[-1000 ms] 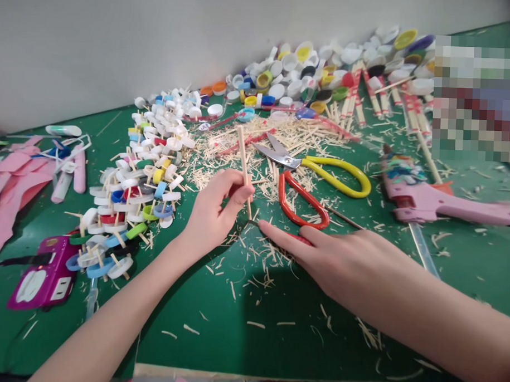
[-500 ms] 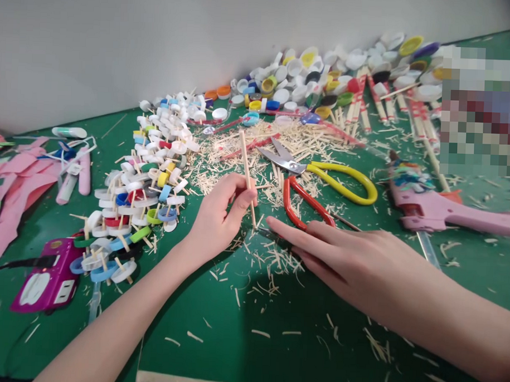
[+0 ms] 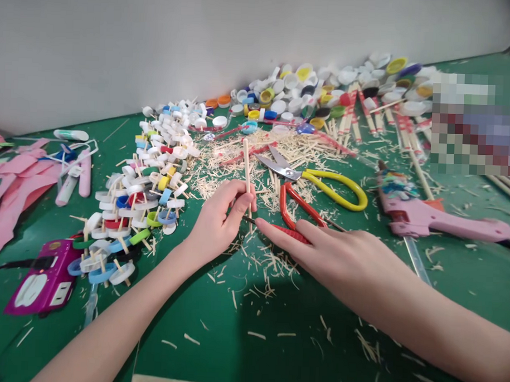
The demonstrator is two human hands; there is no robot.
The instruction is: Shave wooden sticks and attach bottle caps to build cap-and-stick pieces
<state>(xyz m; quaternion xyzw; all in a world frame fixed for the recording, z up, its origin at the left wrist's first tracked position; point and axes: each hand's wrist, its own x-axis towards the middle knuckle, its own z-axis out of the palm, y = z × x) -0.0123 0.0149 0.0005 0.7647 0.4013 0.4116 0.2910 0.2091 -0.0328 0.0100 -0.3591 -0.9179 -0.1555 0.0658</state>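
Observation:
My left hand (image 3: 218,223) is closed round the lower part of a thin wooden stick (image 3: 246,163) and holds it nearly upright over the green mat (image 3: 275,336). My right hand (image 3: 340,261) lies low to the right of it, with its index finger stretched along a red-handled knife (image 3: 290,232). The knife's dark blade tip touches the stick just below my left fingers. Wood shavings (image 3: 269,264) lie scattered under both hands.
Yellow-and-red scissors (image 3: 322,185) lie just behind my right hand, and a pink glue gun (image 3: 438,219) lies to the right. Caps joined by sticks (image 3: 141,192) spread at left beside a purple power strip (image 3: 43,275). Loose bottle caps (image 3: 325,87) and chopsticks (image 3: 408,129) line the wall.
The knife tip has risen from the mat to the stick's lower end, close under my left fingers. The stick stays upright in my left hand.

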